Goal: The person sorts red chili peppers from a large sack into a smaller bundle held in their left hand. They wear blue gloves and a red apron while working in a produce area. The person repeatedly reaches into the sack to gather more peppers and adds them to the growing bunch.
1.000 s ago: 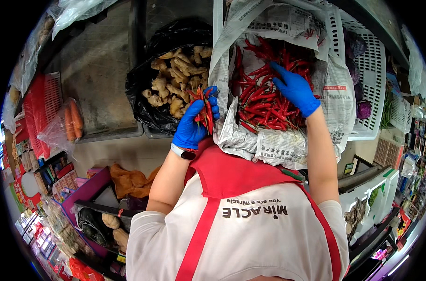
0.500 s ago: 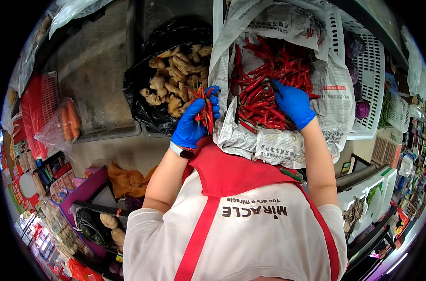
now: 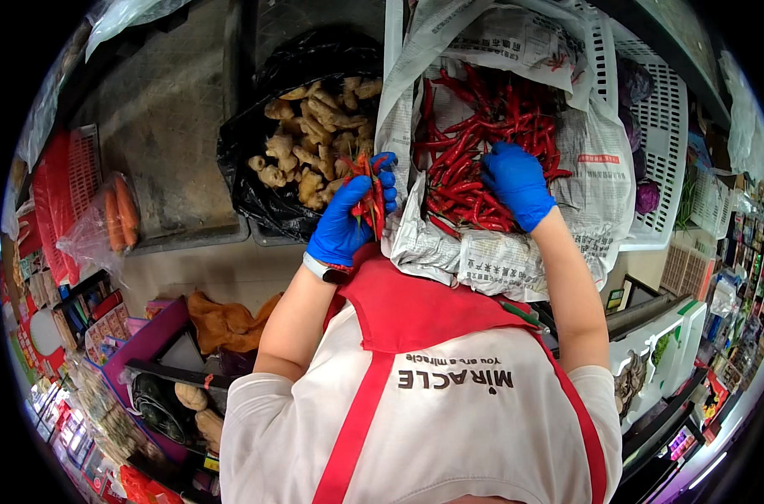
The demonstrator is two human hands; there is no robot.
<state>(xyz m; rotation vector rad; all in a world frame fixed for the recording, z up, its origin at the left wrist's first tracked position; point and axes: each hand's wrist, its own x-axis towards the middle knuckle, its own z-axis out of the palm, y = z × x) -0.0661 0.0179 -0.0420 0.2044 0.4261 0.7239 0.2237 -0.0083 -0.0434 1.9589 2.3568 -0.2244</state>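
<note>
In a blue glove, my left hand (image 3: 342,223) is closed round a small bunch of red chili peppers (image 3: 370,202), held upright at the edge of the ginger. My right hand (image 3: 520,186), gloved the same, rests on a heap of red chili peppers (image 3: 462,168). Its fingers curl down among them, and their tips are hidden, so what they grip cannot be made out. Newspaper (image 3: 600,189) lines the white plastic crate (image 3: 602,50) under the heap. Left of it, ginger roots (image 3: 319,126) fill a black plastic bag (image 3: 252,197).
A dark tray (image 3: 168,109) lies at the far left, beside bagged carrots (image 3: 122,214). Right of the chilies stands another white crate (image 3: 672,126) with purple cabbages (image 3: 646,197). A brown cloth-like item (image 3: 227,323) and a white rack (image 3: 659,336) are nearer me.
My right hand has shifted slightly left and its fingers, stretched toward the upper left before, are now curled down into the chilies. My left hand keeps its bunch almost in place.
</note>
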